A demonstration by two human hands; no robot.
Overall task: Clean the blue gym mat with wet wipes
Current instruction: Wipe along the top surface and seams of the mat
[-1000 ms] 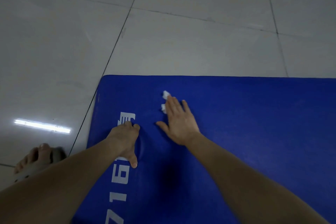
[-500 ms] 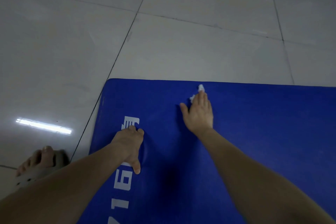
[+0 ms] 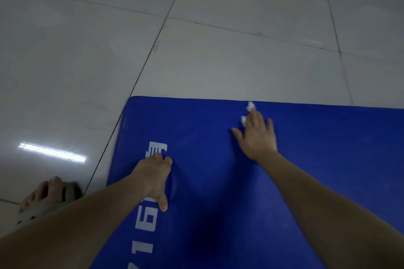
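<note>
A pale grey tiled floor (image 3: 218, 61) carries the blue gym mat (image 3: 328, 159), whose far left corner lies beside a dark tile joint, with a sandalled foot (image 3: 43, 192) on the tiles off its left edge. The right hand (image 3: 259, 137) lies flat with straight fingers close to the mat's far edge, pressing a crumpled white wet wipe (image 3: 250, 106) that peeks out past the fingertips. The left hand (image 3: 153, 172) grasps nothing: it bears down nearer the left edge on the white lettering (image 3: 146, 225), fingers bent and thumb spread, denting the mat.
</note>
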